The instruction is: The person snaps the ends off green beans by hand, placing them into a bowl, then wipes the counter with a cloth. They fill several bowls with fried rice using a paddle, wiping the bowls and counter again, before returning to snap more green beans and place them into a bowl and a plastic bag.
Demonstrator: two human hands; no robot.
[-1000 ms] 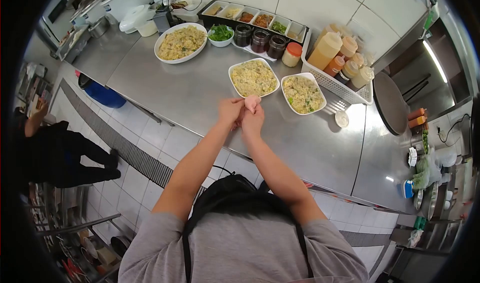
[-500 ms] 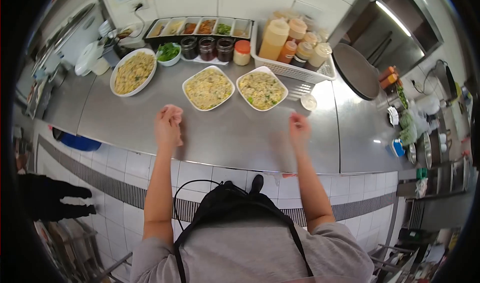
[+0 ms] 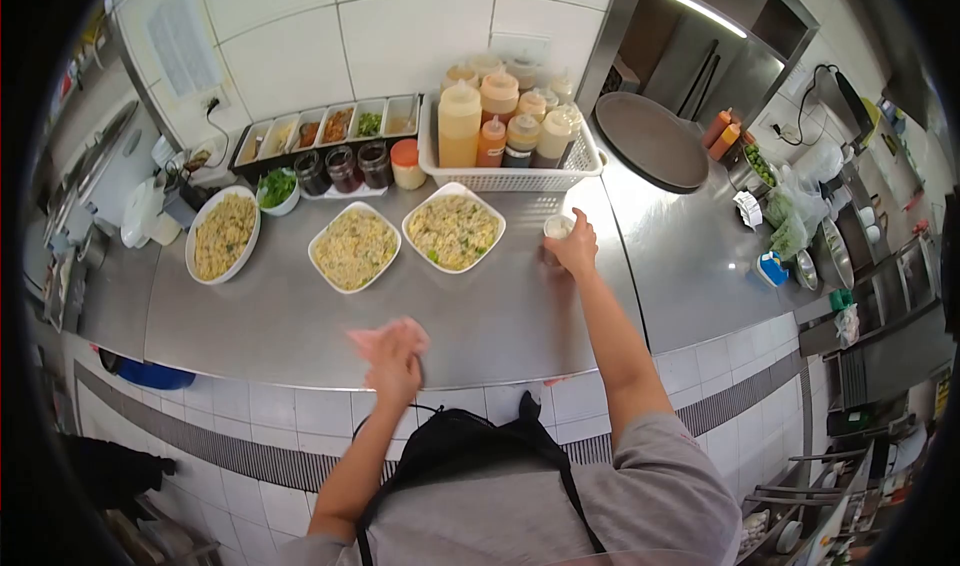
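So my right hand has its fingers curled round a small round cup, pale-topped and kinda see-through down the side, over the steel counter just below the white basket. Can't tell if it's touching the steel. My left hand is bunched on a pink cloth, crumpled, thin-looking and a bit blurry, near the counter's front edge, below two bowls of fried rice.
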